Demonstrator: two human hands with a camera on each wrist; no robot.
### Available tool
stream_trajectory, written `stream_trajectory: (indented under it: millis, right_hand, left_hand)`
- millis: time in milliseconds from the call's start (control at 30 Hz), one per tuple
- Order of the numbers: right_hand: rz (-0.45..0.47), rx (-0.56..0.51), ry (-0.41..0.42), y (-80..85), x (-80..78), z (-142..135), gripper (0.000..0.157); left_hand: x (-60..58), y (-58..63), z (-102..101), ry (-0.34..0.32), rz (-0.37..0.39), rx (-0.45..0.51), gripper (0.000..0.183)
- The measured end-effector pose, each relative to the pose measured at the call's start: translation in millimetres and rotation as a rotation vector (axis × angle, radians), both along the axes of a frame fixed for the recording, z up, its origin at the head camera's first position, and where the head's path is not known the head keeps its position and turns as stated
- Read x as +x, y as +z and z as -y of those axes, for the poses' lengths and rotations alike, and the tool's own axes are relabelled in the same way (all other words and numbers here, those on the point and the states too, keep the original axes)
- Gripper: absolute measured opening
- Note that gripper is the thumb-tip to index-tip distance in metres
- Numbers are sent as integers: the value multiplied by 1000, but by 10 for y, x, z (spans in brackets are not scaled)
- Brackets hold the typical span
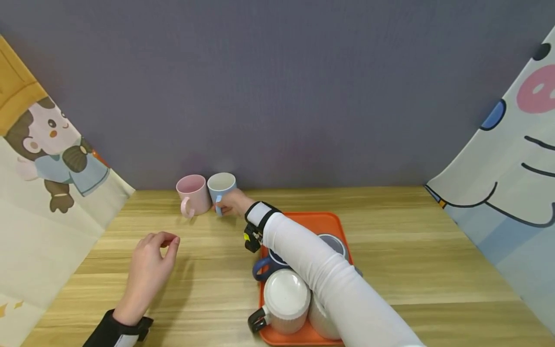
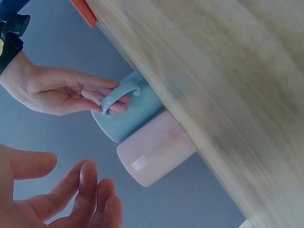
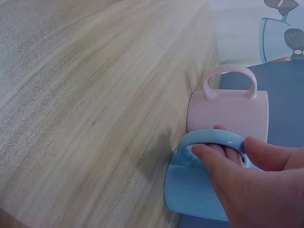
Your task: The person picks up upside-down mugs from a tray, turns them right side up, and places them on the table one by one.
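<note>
The right hand (image 1: 234,202) grips the handle of an upright blue mug (image 1: 218,191), left of centre, with a pink mug (image 1: 198,197) just beside it. The left hand (image 1: 151,262), lower left, holds nothing, fingers loosely bent. An orange tray (image 1: 318,220) bearing mugs (image 1: 286,294) lies lower centre on the wooden table (image 1: 412,260), before a grey wall (image 1: 277,96); cartoon cloths (image 1: 511,188) flank both sides.

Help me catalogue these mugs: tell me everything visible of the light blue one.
The light blue mug looks like smooth, glossy ceramic, with a pale interior and one looped handle. It stands upright on the wood-grain table, close beside the pink mug; whether they touch is unclear. The right hand grips its handle through the loop.
</note>
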State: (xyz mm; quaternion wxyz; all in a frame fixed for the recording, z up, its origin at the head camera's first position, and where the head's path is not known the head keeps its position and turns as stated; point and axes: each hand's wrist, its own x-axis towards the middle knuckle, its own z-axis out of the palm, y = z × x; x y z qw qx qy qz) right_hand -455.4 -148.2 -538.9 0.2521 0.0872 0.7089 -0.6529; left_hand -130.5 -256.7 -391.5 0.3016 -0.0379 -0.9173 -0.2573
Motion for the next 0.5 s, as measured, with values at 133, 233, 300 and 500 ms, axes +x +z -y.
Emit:
stream_trajectory:
  millis: [133,233,300,500]
  right_hand:
    - [-3,-12,13,284,251,-70,10]
    - [-22,47,17,365,322,-70,10]
    - [-1,72,19,368,306,-55,15]
    - [63,103,223,283,103,-114,29]
  left_hand:
    - [-2,-7,0,5,4,2,10]
    - [-2,-15,1,3,3,2,10]
    - [-4,-24,5,-1,-2,-1,9]
    - [-49,-51,26,-12,-5,-7,10]
